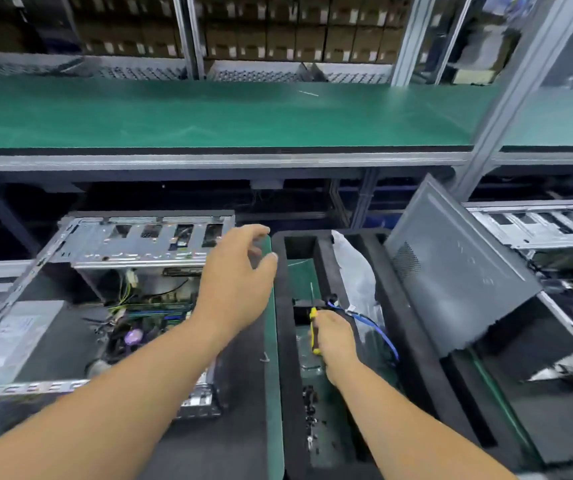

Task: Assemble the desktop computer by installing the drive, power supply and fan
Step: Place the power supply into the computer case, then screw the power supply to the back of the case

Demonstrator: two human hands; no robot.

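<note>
1. The right hand (333, 336) is down in the black foam tray (280, 306), fingers wrapped round the yellow-handled screwdriver (314, 332). Shaft points away from me, so I'd guess it's being picked out for screwing something down.
2. The left hand (235, 275) hovers over the right edge of the open computer case (80, 306), fingers loose and spread, gripping nothing. Looks parked there to steady the case or reach across, can't tell which.
3. The case lies on its side on the worktop (273, 375), left of the tray, with the open side up so everything drops in from above.
4. A grey box I take for the power supply (11, 337) already sits in the near-left corner. The drive cage (139, 237) is along the far edge. I can't pick out a fan for sure.
5. A blue cable (384, 336) and a white bag (354, 271) share the tray, so parts stay within reach.
6. A grey side panel (451, 268) leans just right of the tray, out of the way.
</note>
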